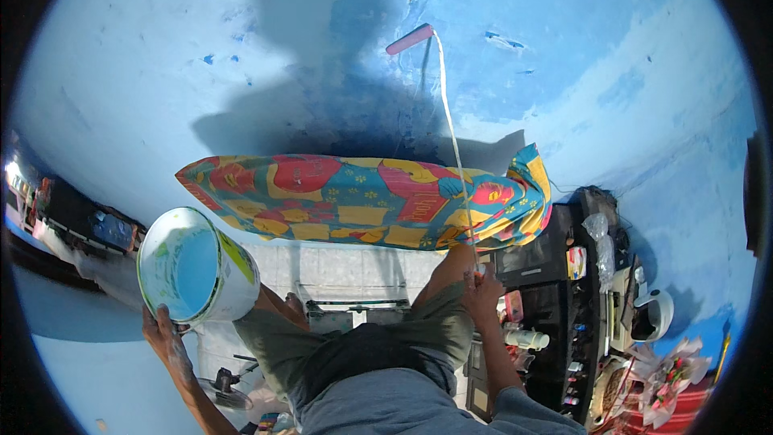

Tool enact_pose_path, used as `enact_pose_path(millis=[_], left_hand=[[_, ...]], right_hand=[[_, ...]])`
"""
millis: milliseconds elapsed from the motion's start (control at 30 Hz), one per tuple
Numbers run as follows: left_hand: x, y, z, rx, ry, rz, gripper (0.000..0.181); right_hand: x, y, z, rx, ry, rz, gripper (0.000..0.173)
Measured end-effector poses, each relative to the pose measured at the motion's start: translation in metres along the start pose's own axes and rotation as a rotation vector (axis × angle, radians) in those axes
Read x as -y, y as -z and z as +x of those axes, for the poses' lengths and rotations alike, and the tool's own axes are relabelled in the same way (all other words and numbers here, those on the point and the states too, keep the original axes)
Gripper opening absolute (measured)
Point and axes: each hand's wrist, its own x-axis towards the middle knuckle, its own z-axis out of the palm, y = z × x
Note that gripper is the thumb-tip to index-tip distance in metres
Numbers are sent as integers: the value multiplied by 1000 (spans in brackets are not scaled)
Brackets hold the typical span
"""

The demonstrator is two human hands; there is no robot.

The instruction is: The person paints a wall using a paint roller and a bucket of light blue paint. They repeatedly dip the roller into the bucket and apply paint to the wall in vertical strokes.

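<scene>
My left hand [164, 338] grips the rim of a white plastic bucket [238, 281], which is tilted and has light blue paint [196, 272] inside. Pale smears mark the back of that hand and wrist. My right hand [483, 291] is closed around the handle of a paint roller, whose long pale rod [448, 103] reaches up in front of me. At its far end the pinkish roller sleeve [410, 40] is at the blue wall [543, 18]. Whether the sleeve presses on the wall is hard to tell.
A patterned cloth [356, 205] covers something long below the wall. Between my legs is a dark green metal frame [356, 308]. Dark shelving [540, 314] with bottles stands at right, near a bouquet [667, 374]. A fan [226, 386] is at lower left, above pale floor tiles [344, 269].
</scene>
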Motion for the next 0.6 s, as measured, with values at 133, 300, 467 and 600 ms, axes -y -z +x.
enact_pose_path(millis=[133,300,467,600], left_hand=[[1,-3,3,2,5,-18,43],[0,1,3,3,18,-7,44],[-2,7,4,107,86,17,49],[-1,11,5,114,99,-5,52]], right_hand=[[-12,-3,17,-126,217,9,41],[-30,-1,18,-84,103,-8,43],[-43,-9,29,-114,193,-40,45],[-18,-5,32,-19,104,-25,51]])
